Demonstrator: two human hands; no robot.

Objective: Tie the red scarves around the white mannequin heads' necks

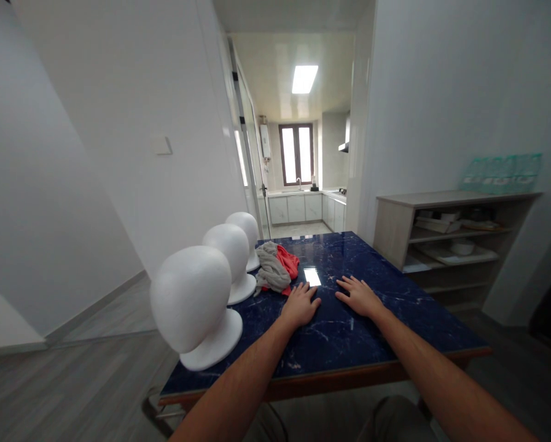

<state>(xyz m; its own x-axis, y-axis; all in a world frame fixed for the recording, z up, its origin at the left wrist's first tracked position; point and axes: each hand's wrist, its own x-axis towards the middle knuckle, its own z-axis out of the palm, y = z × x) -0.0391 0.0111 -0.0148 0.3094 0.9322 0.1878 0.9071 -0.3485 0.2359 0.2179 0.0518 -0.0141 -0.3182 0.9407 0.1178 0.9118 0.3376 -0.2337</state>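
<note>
My left hand (300,304) lies flat, palm down, on the dark blue marble table (395,307), fingers apart, just right of a heap of cloth. My right hand (360,296) rests flat beside it, fingers spread, holding nothing. The heap is a grey knitted piece (271,269) with a red piece (289,260) under it. Three white foam mannequin heads stand in a row along the table's left edge: the nearest one (193,307), a middle one (229,258) and a far one (245,232).
A wooden shelf unit (454,236) with dishes stands against the right wall, with a green pack (503,172) on top. A doorway beyond the table opens into a kitchen (298,205). White walls and grey wood floor (72,362) lie to the left.
</note>
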